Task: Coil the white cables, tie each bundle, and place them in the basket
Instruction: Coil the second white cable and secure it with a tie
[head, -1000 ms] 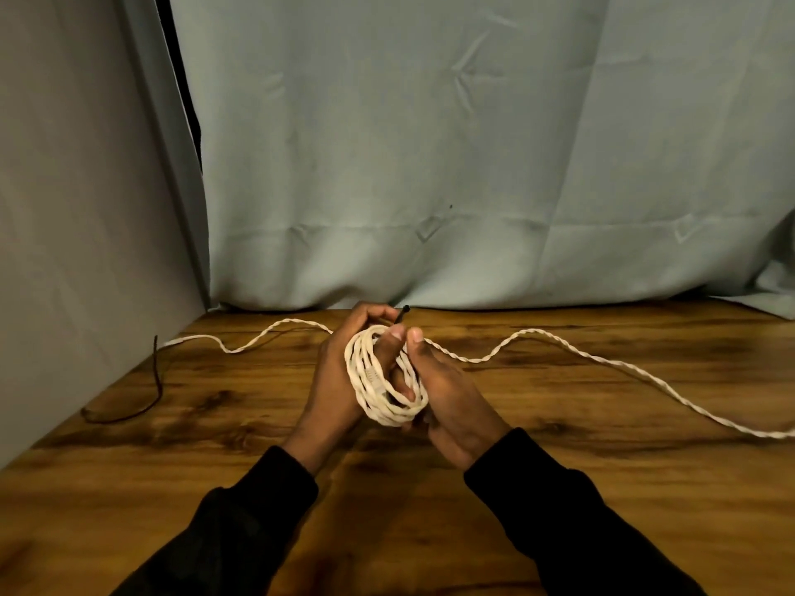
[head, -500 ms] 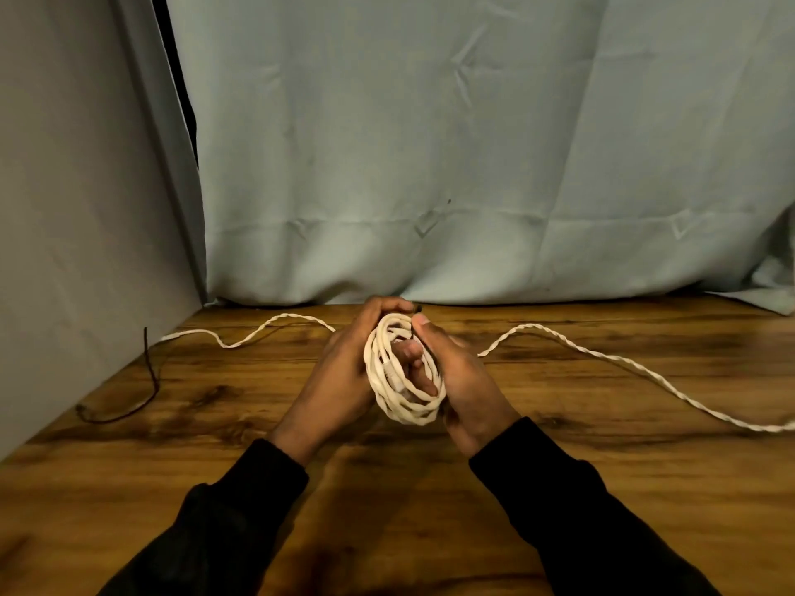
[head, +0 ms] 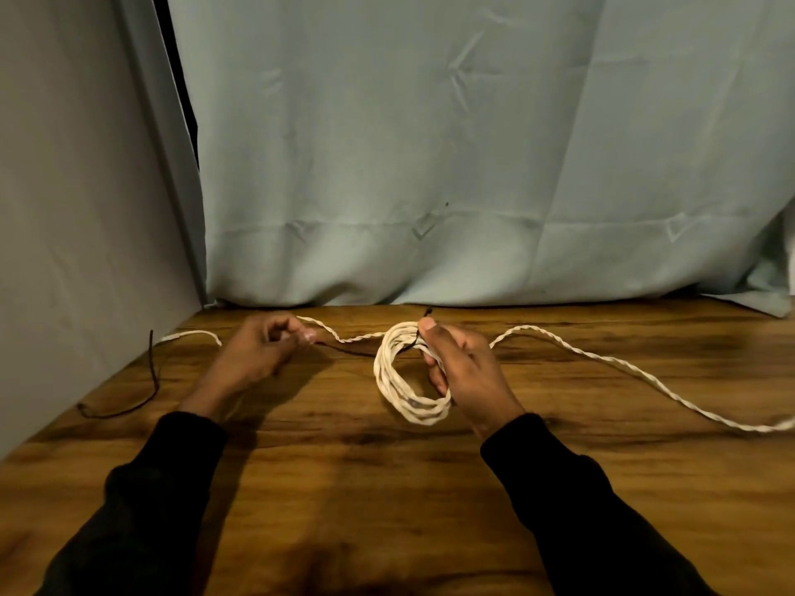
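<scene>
Wooden bench (head: 387,488): right hand (head: 462,367) grips coil (head: 402,380); left hand (head: 262,350) pinches black tie (head: 348,349) left of coil; pull tie taut, keeping loops pinched.

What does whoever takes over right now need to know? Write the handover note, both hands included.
Right hand grips the coiled white cable just above the table, thumb on top. Left hand pinches one end of a thin black tie that runs to the coil. The cable's loose tail trails right across the table; another white stretch lies behind the hands. A second black tie lies far left. Coil is wound, not yet tied. No basket in view.
</scene>
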